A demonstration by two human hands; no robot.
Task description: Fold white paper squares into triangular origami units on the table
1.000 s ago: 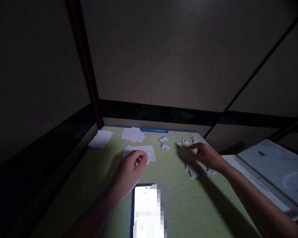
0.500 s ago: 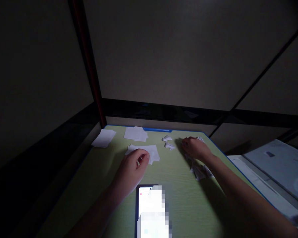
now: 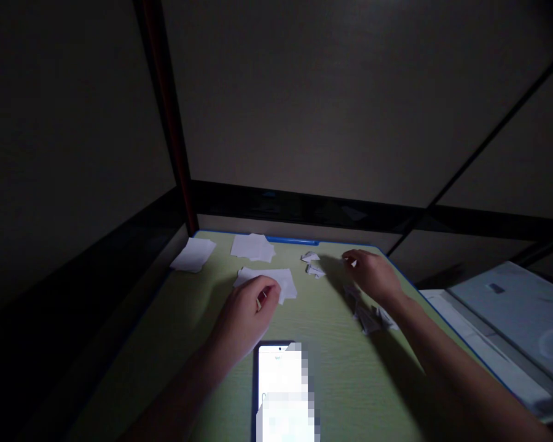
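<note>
Reaching over green table (image 3: 345, 380), right hand (image 3: 373, 277) near far right corner, fingers (image 3: 350, 253) curled inward; cannot tell if grasping anything. Folded paper pieces (image 3: 367, 320) lie nearer, two small folded bits (image 3: 314, 271) to its left. Left hand (image 3: 246, 307) curled, partly hiding paper stack (image 3: 286, 283); grip unclear. Lit phone (image 3: 281, 374) lies between forearms.

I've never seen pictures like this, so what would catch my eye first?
A glowing phone at the bottom centre, the brightest thing in a dark scene. Past it, the left hand partly covers white paper, while the right hand is near folded scraps on the right of the table.
</note>
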